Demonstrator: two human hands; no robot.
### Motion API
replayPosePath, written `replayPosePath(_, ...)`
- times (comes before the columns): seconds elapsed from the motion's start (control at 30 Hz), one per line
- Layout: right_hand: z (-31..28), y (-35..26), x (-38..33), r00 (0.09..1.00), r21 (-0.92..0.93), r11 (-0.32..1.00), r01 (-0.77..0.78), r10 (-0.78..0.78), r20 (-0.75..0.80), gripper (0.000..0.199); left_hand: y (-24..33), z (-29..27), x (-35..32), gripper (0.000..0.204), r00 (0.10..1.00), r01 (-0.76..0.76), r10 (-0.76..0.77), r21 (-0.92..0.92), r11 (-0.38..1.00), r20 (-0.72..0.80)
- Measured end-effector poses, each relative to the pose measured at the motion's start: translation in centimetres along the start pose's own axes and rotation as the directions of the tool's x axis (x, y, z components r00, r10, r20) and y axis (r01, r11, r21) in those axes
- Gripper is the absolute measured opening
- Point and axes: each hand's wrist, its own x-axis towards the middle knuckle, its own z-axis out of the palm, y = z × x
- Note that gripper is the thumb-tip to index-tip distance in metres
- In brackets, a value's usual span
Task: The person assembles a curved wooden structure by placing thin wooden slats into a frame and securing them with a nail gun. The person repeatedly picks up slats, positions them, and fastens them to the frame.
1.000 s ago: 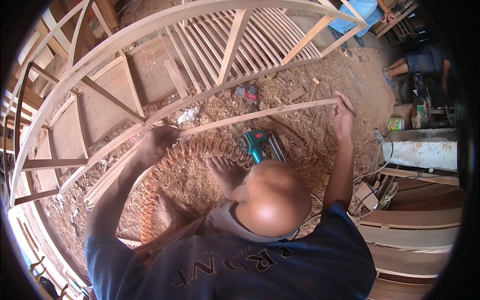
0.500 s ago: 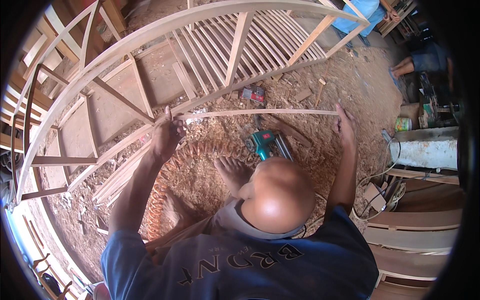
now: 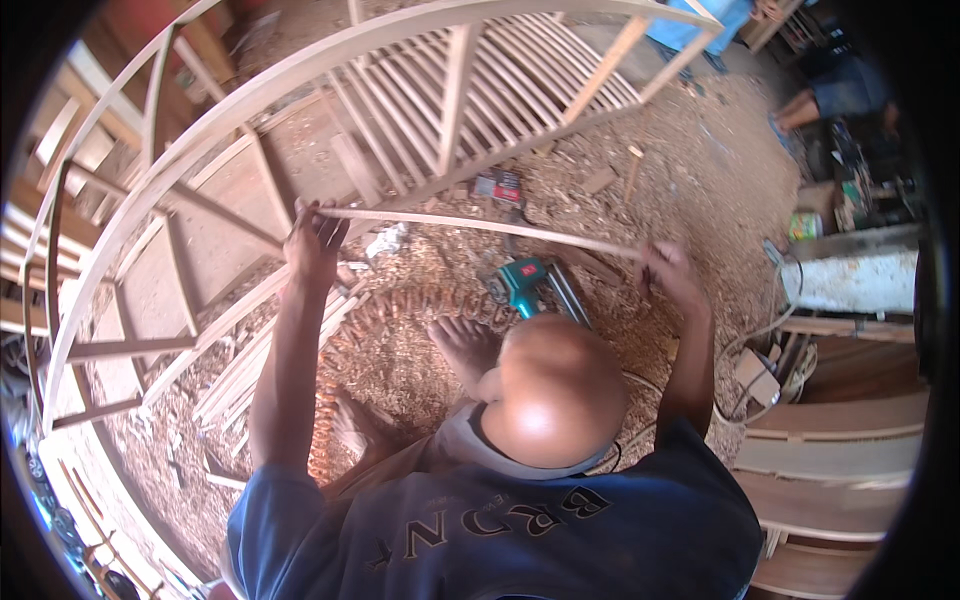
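Note:
A thin wooden strip (image 3: 490,225) stretches between my two hands, above the shavings-covered floor and beside the large curved wooden frame. My left hand (image 3: 315,245) is closed on its left end, close to the frame's lower rail. At the other end, my right hand (image 3: 675,275) grips the strip, slightly blurred and a little nearer to me. The curved wooden frame (image 3: 455,100) stands beyond, partly filled with a row of narrow parallel slats (image 3: 500,85). Below the strip, a green nail gun (image 3: 525,285) lies on the floor, touched by neither hand.
An orange coiled hose (image 3: 400,298) curls around my bare feet. Loose wooden strips (image 3: 265,355) lie at the left. A red and dark box (image 3: 498,185) sits beyond the strip. Curved wooden panels (image 3: 840,450) are stacked at the right. Other people (image 3: 835,95) are at the far right.
The strip has tilted, its left end farther away and its right end nearer to me. My left hand moved slightly left and away; my right hand came down and inward.

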Motion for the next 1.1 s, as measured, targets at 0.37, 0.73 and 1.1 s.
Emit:
replayPosePath(0.37,20.7,-0.8,5.6,0.83,0.197,0.979,0.048,-0.148,0.538,0.029,0.0,2.7,-0.5,0.043,0.984,-0.094,-0.008,0.559,0.824,0.178)
replayPosePath(0.73,27.5,0.2,8.2,0.875,0.191,0.98,0.056,-0.141,0.464,0.047,2.4,1.8,11.1,0.037,0.977,-0.213,0.129,0.768,0.604,0.169)
replayPosePath(1.1,18.5,14.5,-1.4,0.936,0.105,0.939,-0.328,0.308,0.171,0.043,-0.4,1.4,16.0,0.043,0.977,-0.168,0.204,0.783,0.598,0.054)
